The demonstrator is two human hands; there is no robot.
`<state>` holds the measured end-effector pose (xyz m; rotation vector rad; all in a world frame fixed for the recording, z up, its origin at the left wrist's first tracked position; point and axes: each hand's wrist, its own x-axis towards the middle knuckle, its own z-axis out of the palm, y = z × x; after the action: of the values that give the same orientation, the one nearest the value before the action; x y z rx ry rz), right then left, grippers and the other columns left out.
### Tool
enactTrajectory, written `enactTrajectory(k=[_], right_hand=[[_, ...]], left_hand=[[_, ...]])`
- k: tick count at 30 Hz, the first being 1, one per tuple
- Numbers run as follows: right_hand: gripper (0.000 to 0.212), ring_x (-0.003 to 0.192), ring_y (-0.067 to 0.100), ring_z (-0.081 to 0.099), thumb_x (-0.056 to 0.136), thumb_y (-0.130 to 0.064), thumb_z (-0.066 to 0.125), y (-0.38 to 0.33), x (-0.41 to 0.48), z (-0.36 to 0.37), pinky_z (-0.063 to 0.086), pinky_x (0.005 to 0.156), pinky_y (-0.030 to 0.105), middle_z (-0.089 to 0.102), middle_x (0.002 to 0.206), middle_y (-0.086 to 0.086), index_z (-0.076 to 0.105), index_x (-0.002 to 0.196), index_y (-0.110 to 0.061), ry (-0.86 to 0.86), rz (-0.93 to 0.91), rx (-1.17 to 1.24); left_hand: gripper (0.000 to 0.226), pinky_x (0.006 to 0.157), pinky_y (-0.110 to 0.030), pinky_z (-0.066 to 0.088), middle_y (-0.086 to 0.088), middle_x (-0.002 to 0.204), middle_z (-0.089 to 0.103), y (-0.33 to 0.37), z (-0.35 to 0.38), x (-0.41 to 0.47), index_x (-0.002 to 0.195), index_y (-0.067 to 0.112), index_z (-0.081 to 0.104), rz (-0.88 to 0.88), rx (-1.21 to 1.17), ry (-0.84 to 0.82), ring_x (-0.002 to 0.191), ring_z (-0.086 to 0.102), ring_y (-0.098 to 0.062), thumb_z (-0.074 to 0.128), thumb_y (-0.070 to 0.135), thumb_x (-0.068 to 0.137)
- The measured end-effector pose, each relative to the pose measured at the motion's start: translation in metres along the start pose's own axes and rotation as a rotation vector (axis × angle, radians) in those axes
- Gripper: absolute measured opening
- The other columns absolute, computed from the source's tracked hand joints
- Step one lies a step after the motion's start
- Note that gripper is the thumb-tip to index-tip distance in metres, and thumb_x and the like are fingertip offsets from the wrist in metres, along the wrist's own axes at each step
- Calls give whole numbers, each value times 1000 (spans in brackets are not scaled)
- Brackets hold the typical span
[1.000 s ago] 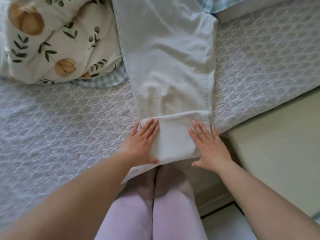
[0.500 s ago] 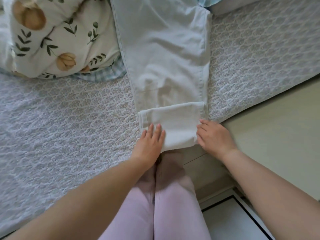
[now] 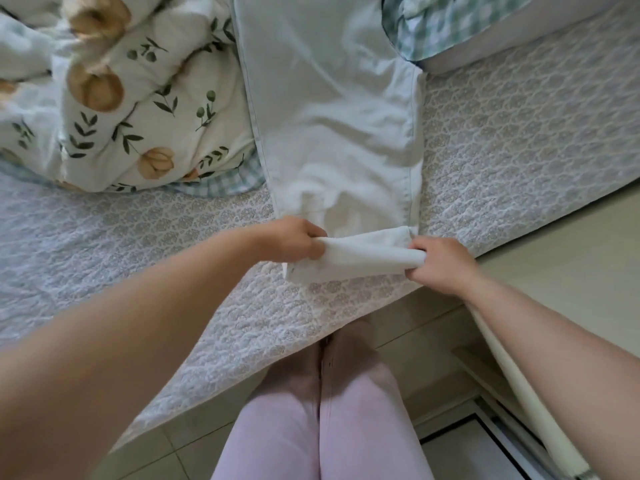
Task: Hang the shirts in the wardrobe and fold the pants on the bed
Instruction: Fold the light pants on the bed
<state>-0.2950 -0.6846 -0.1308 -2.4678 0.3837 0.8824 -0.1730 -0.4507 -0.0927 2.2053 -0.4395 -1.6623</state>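
Note:
Pale white pants (image 3: 332, 126) lie lengthwise on the quilted bed (image 3: 502, 143), running away from me. Their near end is folded over into a thick band (image 3: 363, 258) close to the bed's edge. My left hand (image 3: 294, 239) grips the left end of that band, fingers curled round the cloth. My right hand (image 3: 440, 263) grips the right end the same way. The band is lifted slightly off the quilt between the two hands. No shirt or wardrobe is in view.
A floral duvet (image 3: 114, 98) is bunched at the back left of the bed, touching the pants. A checked pillow (image 3: 450, 26) lies at the back right. A pale floor (image 3: 571, 258) is to the right, and my legs in pink trousers (image 3: 322, 427) stand at the bed's edge.
Both hands went from lying flat on the folded end to gripping its two sides. The fold has been raised and moved farther onto the bed.

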Motion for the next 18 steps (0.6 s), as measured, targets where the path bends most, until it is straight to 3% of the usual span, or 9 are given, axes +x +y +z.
enactTrajectory(k=[2, 4, 6, 8, 10, 12, 15, 18], right_hand=[[15, 75, 18, 59, 68, -16, 70, -5, 20, -27, 39, 57, 24, 64, 80, -2, 62, 75, -26, -104, 39, 217], [17, 74, 14, 58, 68, -15, 73, -10, 40, -53, 41, 56, 23, 64, 81, -4, 63, 76, -27, -104, 15, 341], [21, 75, 9, 56, 70, -19, 77, -20, 59, -67, 43, 55, 19, 62, 83, -8, 64, 86, -25, 32, 8, 515], [34, 80, 7, 57, 74, -27, 77, -30, 75, -69, 46, 61, 12, 60, 93, -7, 60, 104, -23, 184, 41, 802], [45, 93, 13, 60, 79, -34, 72, -35, 87, -59, 48, 75, 21, 61, 109, -1, 55, 119, -21, 218, 141, 988], [50, 98, 18, 57, 81, -40, 68, -33, 91, -36, 46, 79, 30, 59, 115, 0, 53, 124, -18, 166, 242, 868], [45, 93, 20, 54, 84, -44, 61, -28, 87, -10, 43, 77, 31, 56, 106, -2, 52, 120, -18, 185, 310, 615], [25, 85, 18, 52, 88, -37, 58, -29, 91, -6, 39, 72, 28, 55, 95, -4, 52, 107, -21, 283, 219, 548]], left_hand=[[21, 63, -20, 37, 3, 94, 59, 3, -20, 3, 100, 25, 62, -14, -148, -14, 81, 53, -10, 49, 14, 87], [23, 66, -22, 44, -1, 93, 61, -1, -38, 7, 103, 18, 65, -10, -355, 91, 85, 56, -16, 51, 11, 86], [23, 76, -28, 49, -3, 100, 61, -11, -49, 16, 106, 19, 64, -6, -628, 370, 92, 57, -20, 55, 12, 86], [32, 88, -36, 50, -3, 119, 58, -24, -51, 27, 121, 22, 58, -47, -930, 678, 103, 57, -21, 57, 20, 90], [46, 98, -44, 47, -6, 133, 52, -34, -42, 39, 135, 17, 47, -121, -1105, 756, 114, 54, -24, 57, 29, 92], [52, 98, -46, 47, -6, 133, 53, -40, -20, 49, 138, 15, 43, -226, -956, 671, 114, 55, -25, 58, 32, 91], [44, 81, -42, 55, 2, 109, 61, -45, 10, 59, 127, 17, 51, -323, -569, 678, 92, 59, -20, 64, 30, 87], [28, 62, -32, 52, 4, 95, 61, -52, 16, 65, 110, 18, 58, -365, -542, 742, 81, 57, -18, 63, 33, 88]])
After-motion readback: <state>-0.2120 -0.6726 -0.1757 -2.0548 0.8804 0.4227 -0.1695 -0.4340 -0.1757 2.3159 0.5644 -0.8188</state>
